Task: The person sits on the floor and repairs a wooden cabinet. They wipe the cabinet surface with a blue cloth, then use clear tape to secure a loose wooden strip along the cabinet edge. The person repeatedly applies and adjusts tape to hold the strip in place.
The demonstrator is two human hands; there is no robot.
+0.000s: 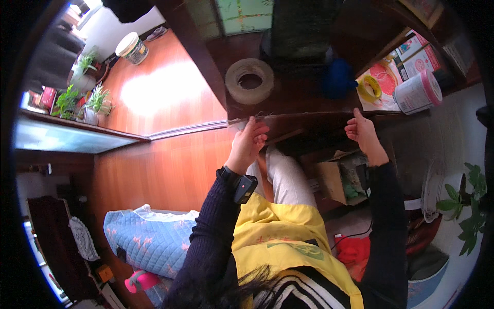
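Observation:
My left hand [248, 140] is at the left end of a dark wooden shelf's front edge [303, 114], its fingers curled together. At the right end of the same edge is my right hand [362, 132], fingers closed with the fingertips up against the wood. What either hand pinches is too small to make out. A thin pale line runs along the edge between them; I cannot tell whether it is a strip or the edge itself. A wide roll of clear tape [236, 95] lies on the shelf just beyond my left hand.
Farther right are a blue bundle [338, 78], a yellow tape roll [366, 93] and a white can with pink lid [415, 95]. An open cardboard box [332, 181] sits below. A blue quilted cover [149, 239] is at left; potted plants [95, 102] and a bucket [132, 49] stand beyond.

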